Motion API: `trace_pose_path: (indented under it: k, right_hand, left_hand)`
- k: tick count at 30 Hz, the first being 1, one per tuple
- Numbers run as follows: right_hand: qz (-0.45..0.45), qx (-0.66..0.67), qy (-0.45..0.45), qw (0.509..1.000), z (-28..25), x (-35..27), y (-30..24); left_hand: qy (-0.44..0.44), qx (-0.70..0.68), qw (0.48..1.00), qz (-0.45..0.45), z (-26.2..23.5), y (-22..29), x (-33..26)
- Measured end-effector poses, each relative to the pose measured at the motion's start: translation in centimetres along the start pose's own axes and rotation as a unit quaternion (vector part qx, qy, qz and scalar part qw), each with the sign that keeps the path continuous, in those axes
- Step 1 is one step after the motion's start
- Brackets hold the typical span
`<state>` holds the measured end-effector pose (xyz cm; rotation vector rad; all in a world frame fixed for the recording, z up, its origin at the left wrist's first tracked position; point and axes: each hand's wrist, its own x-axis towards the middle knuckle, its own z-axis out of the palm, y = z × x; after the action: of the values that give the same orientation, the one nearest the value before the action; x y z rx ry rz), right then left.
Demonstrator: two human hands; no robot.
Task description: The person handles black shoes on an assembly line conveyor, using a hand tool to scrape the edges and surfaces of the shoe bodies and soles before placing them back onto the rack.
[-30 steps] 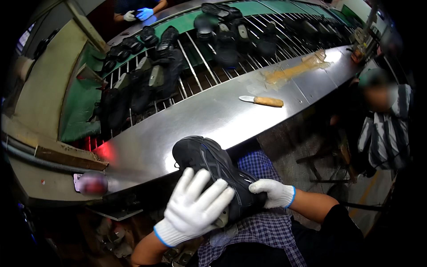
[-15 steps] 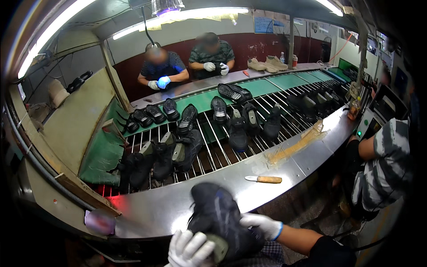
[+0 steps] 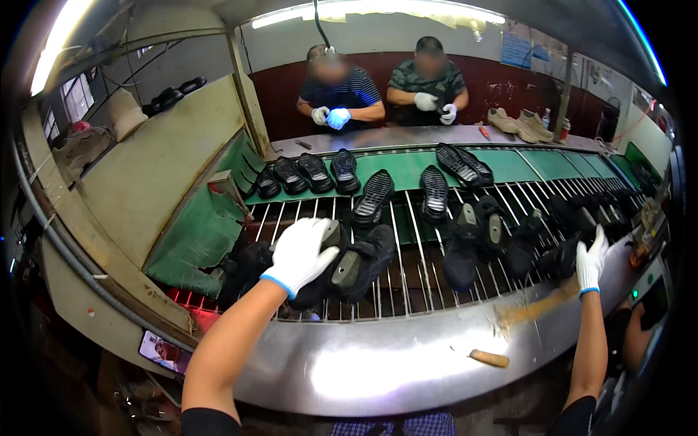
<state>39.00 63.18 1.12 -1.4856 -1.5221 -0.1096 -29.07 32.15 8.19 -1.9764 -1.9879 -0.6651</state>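
Observation:
My left hand (image 3: 302,254), in a white glove with a blue cuff, is wrapped round the upper part of a black shoe (image 3: 314,285) on the left of the metal rack. Beside that shoe stands another black shoe (image 3: 367,265) with a grey-green last in it. Far to the right, my right hand (image 3: 592,260), also gloved, lies against the end of a black shoe (image 3: 558,259) at the rack's near edge. Its fingers look stretched out; part of the contact is hidden. A wooden-handled knife (image 3: 488,357) lies on the steel ledge, its blade lost in glare.
Several black shoes lie sole up along the green belt (image 3: 407,155); others stand on the rack bars (image 3: 402,258). Across the line, two people with gloved hands work. A phone (image 3: 164,352) leans at the lower left. Tan shoes (image 3: 520,125) sit at the back.
The black shoe held over my lap is gone from there. My right hand has moved out to the rack's right side, my left hand up onto a shoe at the left. The view has shifted.

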Motion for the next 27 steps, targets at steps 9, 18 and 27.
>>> trace_pose_path:
  k: [9,18,27]
  right_hand:
    - [-0.362,-0.16,-0.364,0.843,24.4,-8.0,-34.8]
    - [-0.367,-0.179,-0.328,0.852,36.7,-9.0,-30.7]
    - [-0.218,0.232,-0.324,0.891,9.1,-19.9,-34.9]
  left_hand:
    - [-0.179,0.259,0.938,-0.143,23.9,-6.1,12.5]
    - [-0.036,-0.095,0.983,-0.154,14.1,-1.5,14.4]
    - [0.337,-0.277,0.9,-0.018,-2.6,11.0,-10.0]
